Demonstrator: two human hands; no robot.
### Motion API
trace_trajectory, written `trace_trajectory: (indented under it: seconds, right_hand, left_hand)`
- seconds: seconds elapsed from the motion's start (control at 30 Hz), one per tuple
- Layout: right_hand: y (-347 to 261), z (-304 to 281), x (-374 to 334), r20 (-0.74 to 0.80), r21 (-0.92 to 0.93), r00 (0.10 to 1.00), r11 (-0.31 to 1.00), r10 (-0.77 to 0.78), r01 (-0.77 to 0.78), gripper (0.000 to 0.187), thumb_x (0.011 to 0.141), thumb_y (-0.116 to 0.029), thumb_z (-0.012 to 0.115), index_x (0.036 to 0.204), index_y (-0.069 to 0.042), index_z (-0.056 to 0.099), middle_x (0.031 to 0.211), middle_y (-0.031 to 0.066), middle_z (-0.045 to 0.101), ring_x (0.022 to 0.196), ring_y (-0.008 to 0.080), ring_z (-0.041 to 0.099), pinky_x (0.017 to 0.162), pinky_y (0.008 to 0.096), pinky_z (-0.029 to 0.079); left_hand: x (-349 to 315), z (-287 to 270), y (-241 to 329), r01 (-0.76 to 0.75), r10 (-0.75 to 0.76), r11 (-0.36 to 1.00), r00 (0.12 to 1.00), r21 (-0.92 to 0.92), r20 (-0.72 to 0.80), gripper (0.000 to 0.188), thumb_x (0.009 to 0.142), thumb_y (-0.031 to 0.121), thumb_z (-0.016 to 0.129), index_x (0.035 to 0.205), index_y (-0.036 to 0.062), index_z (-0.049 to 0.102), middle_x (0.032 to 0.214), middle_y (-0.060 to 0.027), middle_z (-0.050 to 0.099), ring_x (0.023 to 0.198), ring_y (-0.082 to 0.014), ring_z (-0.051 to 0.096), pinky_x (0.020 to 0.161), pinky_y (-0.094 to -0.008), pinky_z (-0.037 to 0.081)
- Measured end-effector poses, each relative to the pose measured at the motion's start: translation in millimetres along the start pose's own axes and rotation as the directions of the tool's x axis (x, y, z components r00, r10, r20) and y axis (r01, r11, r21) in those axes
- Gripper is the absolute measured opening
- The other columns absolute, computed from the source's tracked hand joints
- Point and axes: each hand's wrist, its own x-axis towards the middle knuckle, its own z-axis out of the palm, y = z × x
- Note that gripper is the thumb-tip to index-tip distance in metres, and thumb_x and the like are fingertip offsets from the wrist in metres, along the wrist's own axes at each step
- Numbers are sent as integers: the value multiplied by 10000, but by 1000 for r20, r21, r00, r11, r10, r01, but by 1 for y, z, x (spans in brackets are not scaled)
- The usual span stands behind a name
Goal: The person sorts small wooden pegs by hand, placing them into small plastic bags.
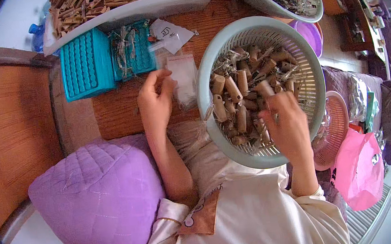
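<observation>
My right hand [286, 123] is over a grey-green plastic basket [205, 91] filled with short brown tubes [233, 89] that have clear, stringy plastic pieces among them. The fingers of that hand close on the lower end of one brown tube [264, 89], slightly blurred. To the left, my left hand [157, 97] hovers at the edge of some small clear plastic bags [182, 77] on the wooden table. Its fingers are loosely curled and apart, with nothing visible between them. A white paper with a handwritten mark [170, 33] lies just beyond the bags.
Two teal plastic racks [86, 64] stand at the left, one with stringy pieces on it. Behind them is a white tub [152, 10] of brown pieces, and a second tub [321, 11] stands far right. A pink basket [337, 124] and pink bag [360, 170] are at right; a purple cushion [102, 197] lies left.
</observation>
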Motion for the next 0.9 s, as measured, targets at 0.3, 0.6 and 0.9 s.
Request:
trace_trajectory:
  seconds: [0.3,0.6,0.9]
  right_hand:
    - [2,-22,-4,-253,966,924,125,288,226,200,858,-126,471,953,-101,297,770,82,409,626,147,442,543,233,415]
    - [-37,-14,-1,-221,974,955,100,199,205,351,816,-178,565,958,-88,258,788,58,460,695,141,513,612,247,446]
    - [-33,-29,-11,47,976,992,204,119,-71,329,787,-34,577,1093,58,501,978,81,573,880,116,527,763,213,411]
  left_hand:
    - [-30,-22,31,97,227,485,946,-869,232,269,796,215,597,955,19,502,690,-71,578,540,-65,517,450,-152,345]
    - [-71,5,99,88,211,883,803,-462,557,344,718,175,662,1011,49,534,675,-44,597,513,-105,544,457,-241,405]
    - [-73,9,95,-15,143,834,971,-551,191,209,757,131,637,922,23,564,702,-36,607,538,-38,501,456,-199,379]
